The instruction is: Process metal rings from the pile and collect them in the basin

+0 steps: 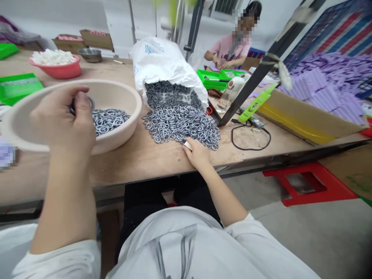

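My left hand [65, 116] is raised over the near rim of a cream plastic basin [128, 99], its fingers closed on a dark metal ring [92, 102] that they partly hide. Inside the basin lie many grey metal rings [109, 121]. At the near edge of a ring pile [183, 122] on the table is my right hand [199, 154]. It is closed around a small tool with a white handle [188, 145] and a dark end; its kind is not clear. Behind the pile, a white sack [162, 54] lies on its side, with more rings in its mouth.
A red bowl of white pieces [62, 69] and a green tray [20, 87] stand to the left. A slanted dark post [247, 85], a cable [251, 148] and a carton of purple pieces [308, 120] are to the right. Across the table sits a person in pink [229, 50].
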Action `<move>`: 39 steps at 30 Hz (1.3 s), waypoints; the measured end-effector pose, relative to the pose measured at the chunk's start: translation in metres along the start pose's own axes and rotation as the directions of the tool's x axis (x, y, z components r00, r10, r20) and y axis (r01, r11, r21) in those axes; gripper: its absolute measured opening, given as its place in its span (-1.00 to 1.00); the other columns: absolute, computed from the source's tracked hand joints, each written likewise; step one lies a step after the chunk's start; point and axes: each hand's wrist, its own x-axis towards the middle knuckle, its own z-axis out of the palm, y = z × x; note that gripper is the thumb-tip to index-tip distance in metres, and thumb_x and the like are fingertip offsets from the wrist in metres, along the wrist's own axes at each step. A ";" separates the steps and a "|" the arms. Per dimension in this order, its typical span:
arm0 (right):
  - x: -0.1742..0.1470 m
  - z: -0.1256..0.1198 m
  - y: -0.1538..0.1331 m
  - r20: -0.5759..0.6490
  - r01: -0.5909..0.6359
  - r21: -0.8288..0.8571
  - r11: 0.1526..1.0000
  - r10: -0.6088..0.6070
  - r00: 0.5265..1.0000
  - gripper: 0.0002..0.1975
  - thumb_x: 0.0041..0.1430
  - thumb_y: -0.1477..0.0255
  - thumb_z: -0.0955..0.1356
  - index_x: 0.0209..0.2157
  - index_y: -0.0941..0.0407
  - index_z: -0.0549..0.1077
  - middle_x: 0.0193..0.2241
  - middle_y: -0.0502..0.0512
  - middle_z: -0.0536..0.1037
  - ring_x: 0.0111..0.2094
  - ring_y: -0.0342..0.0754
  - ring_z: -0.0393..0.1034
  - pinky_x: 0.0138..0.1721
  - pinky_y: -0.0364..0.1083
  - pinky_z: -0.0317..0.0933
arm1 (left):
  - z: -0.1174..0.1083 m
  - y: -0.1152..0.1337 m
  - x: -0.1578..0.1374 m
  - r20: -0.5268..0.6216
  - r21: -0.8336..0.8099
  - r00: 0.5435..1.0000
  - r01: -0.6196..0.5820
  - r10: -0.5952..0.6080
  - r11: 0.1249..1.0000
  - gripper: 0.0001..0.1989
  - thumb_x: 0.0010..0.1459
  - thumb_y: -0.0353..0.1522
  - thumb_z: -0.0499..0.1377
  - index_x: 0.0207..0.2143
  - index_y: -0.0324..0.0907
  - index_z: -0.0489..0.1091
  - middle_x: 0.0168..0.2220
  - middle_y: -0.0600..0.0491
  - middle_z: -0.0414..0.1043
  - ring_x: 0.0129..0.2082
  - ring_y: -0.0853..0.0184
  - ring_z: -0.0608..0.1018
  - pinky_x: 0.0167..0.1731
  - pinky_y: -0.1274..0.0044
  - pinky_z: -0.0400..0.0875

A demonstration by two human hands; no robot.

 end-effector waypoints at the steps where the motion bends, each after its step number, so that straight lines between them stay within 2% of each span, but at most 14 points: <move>1: 0.000 0.001 -0.001 0.013 -0.007 -0.017 1.000 0.007 1.000 -0.61 0.32 0.31 0.28 0.14 0.06 0.42 -0.02 0.21 0.56 -0.09 0.11 0.47 -0.11 -0.02 0.25 | -0.007 0.001 0.009 0.008 -0.017 0.999 -0.038 0.038 0.999 -0.61 0.35 -0.35 -0.04 -0.39 -0.01 0.56 -0.71 0.03 0.28 -0.41 0.24 0.51 -0.50 0.43 -0.12; 6: -0.002 0.003 -0.002 0.044 -0.039 -0.058 0.998 0.042 0.998 -0.69 0.33 0.30 0.27 0.03 0.06 0.46 -0.07 0.17 0.58 -0.12 0.09 0.48 -0.17 -0.04 0.23 | -0.021 -0.010 0.031 0.005 0.080 0.986 -0.167 0.167 0.983 -0.46 0.37 -0.41 -0.17 -0.52 -0.13 0.50 -0.75 -0.04 0.20 -0.15 0.15 0.54 -0.42 0.39 -0.16; 9: -0.003 0.003 -0.002 0.035 -0.033 -0.081 0.996 0.036 0.999 -0.71 0.34 0.29 0.26 0.01 0.06 0.46 -0.08 0.16 0.59 -0.15 0.08 0.48 -0.20 -0.05 0.20 | -0.019 -0.015 0.024 -0.122 0.276 0.883 -0.408 0.453 0.870 -0.61 0.31 -0.35 -0.03 -0.45 -0.15 0.54 -0.57 -0.08 0.44 0.10 0.07 0.43 -0.39 0.42 -0.04; 11: -0.003 0.004 -0.002 0.038 -0.033 -0.093 0.995 0.037 0.999 -0.71 0.35 0.29 0.24 0.01 0.06 0.45 -0.09 0.16 0.59 -0.16 0.07 0.48 -0.22 -0.06 0.19 | -0.015 -0.023 0.016 -0.129 0.534 0.743 -0.505 0.656 0.678 -0.79 0.19 -0.37 0.12 -0.35 -0.15 0.57 -0.34 -0.05 0.57 0.18 0.07 0.36 -0.31 0.41 0.11; 13: -0.002 0.004 -0.003 0.048 -0.047 -0.097 0.994 0.052 0.998 -0.72 0.35 0.30 0.24 0.00 0.06 0.45 -0.09 0.14 0.59 -0.17 0.06 0.48 -0.22 -0.07 0.18 | -0.008 -0.038 0.007 0.036 0.796 0.646 -0.480 0.763 0.369 -0.83 0.08 -0.39 0.23 -0.25 -0.11 0.57 -0.17 0.02 0.59 0.10 0.10 0.42 -0.14 0.34 0.23; 15: -0.002 0.004 -0.004 0.057 -0.067 -0.096 0.993 0.072 0.996 -0.73 0.35 0.30 0.24 -0.01 0.06 0.44 -0.10 0.13 0.59 -0.18 0.04 0.48 -0.22 -0.08 0.18 | 0.001 -0.061 0.000 0.316 0.881 0.621 -0.473 0.717 0.022 -0.84 0.11 -0.35 0.23 -0.23 -0.10 0.56 -0.19 0.02 0.60 -0.10 0.16 0.52 -0.04 0.27 0.28; 16: -0.002 0.003 -0.004 0.058 -0.075 -0.094 0.993 0.081 0.995 -0.73 0.35 0.30 0.24 -0.01 0.06 0.44 -0.10 0.13 0.59 -0.18 0.04 0.48 -0.22 -0.09 0.18 | 0.006 -0.074 -0.001 0.444 0.850 0.611 -0.518 0.655 -0.093 -0.85 0.16 -0.35 0.19 -0.24 -0.12 0.55 -0.22 0.00 0.61 -0.17 0.18 0.54 -0.05 0.28 0.32; 18: -0.003 0.003 -0.004 0.055 -0.077 -0.088 0.993 0.082 0.995 -0.73 0.35 0.29 0.25 -0.02 0.06 0.43 -0.10 0.12 0.59 -0.19 0.03 0.48 -0.22 -0.09 0.17 | 0.017 -0.101 0.000 0.605 0.781 0.650 -0.597 0.460 -0.183 -0.79 0.24 -0.33 0.12 -0.21 -0.15 0.55 -0.16 -0.05 0.61 -0.12 0.16 0.55 -0.05 0.30 0.38; 20: -0.004 0.003 -0.004 0.051 -0.065 -0.076 0.995 0.069 0.996 -0.73 0.35 0.27 0.25 -0.02 0.05 0.43 -0.10 0.12 0.59 -0.19 0.03 0.48 -0.22 -0.09 0.16 | 0.028 -0.125 0.007 0.607 0.794 0.727 -0.574 0.320 -0.202 -0.68 0.30 -0.29 0.05 -0.06 -0.20 0.53 0.07 -0.15 0.52 0.08 0.05 0.49 0.04 0.24 0.37; 23: -0.004 0.004 -0.003 0.047 -0.048 -0.070 0.996 0.052 0.998 -0.75 0.34 0.26 0.26 -0.04 0.05 0.43 -0.12 0.11 0.60 -0.19 0.03 0.48 -0.22 -0.09 0.15 | 0.037 -0.151 0.024 0.503 0.860 0.848 -0.473 0.168 -0.192 -0.46 0.30 -0.18 0.05 0.26 -0.22 0.29 0.37 -0.23 0.11 0.34 -0.13 0.19 0.18 0.08 0.24; 27: -0.004 0.004 -0.002 0.036 -0.039 -0.063 0.997 0.042 0.998 -0.76 0.34 0.26 0.27 -0.05 0.04 0.44 -0.13 0.10 0.61 -0.18 0.03 0.48 -0.23 -0.09 0.14 | 0.035 -0.167 0.045 0.313 0.948 0.950 -0.312 -0.004 -0.056 -0.32 0.31 -0.06 -0.01 0.38 -0.18 0.08 0.44 -0.22 -0.12 0.41 -0.17 0.03 0.25 0.00 0.10; 30: -0.003 0.003 -0.003 0.040 -0.039 -0.040 0.998 0.041 0.998 -0.76 0.33 0.27 0.28 -0.05 0.04 0.44 -0.12 0.10 0.61 -0.16 0.03 0.48 -0.22 -0.09 0.14 | 0.027 -0.171 0.053 0.292 0.956 0.956 -0.290 -0.042 0.047 -0.34 0.31 -0.06 -0.03 0.35 -0.19 0.14 0.43 -0.19 -0.04 0.39 -0.16 0.08 0.26 -0.01 0.09; 35: -0.002 0.003 -0.003 0.036 -0.044 -0.020 0.999 0.044 0.998 -0.76 0.33 0.27 0.28 -0.06 0.03 0.46 -0.13 0.10 0.62 -0.16 0.03 0.49 -0.23 -0.10 0.13 | 0.016 -0.174 0.063 0.410 0.873 0.904 -0.428 0.124 0.233 -0.64 0.24 -0.28 0.11 0.02 -0.18 0.52 0.20 -0.17 0.41 0.23 0.01 0.41 0.24 0.13 0.24; 39: -0.002 0.005 -0.001 0.029 -0.035 -0.021 0.999 0.035 0.999 -0.76 0.33 0.26 0.28 -0.06 0.02 0.45 -0.13 0.08 0.62 -0.16 0.03 0.49 -0.23 -0.10 0.12 | 0.014 -0.171 0.069 0.422 0.813 0.882 -0.471 0.209 0.343 -0.78 0.17 -0.36 0.16 -0.20 -0.16 0.59 -0.04 -0.10 0.59 0.03 0.10 0.56 0.14 0.22 0.37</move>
